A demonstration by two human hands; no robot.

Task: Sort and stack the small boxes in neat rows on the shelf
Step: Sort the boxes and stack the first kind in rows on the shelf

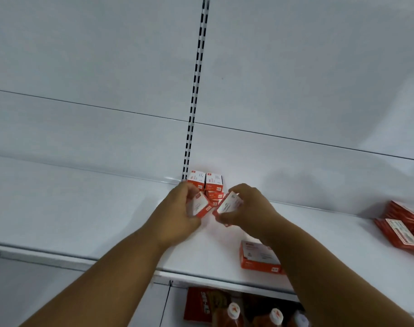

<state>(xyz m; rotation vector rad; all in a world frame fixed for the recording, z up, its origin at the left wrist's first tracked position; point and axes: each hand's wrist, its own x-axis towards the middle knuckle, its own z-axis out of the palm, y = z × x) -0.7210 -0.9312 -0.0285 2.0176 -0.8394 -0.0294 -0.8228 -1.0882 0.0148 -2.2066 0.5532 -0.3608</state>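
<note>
Gripping one small box each, the left hand (184, 208) and right hand (246, 208) held a left box (200, 204) and right box (229, 204) tilted above the shelf (106, 220), in front of the back-wall row (206, 180). Each box should be squared before being set flush against that row.

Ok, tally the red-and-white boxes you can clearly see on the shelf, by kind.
Held small boxes: 2
Small boxes standing at the back: 2
Larger box nearer the front: 1
Total: 5, leaving out part-hidden boxes between them.
</note>
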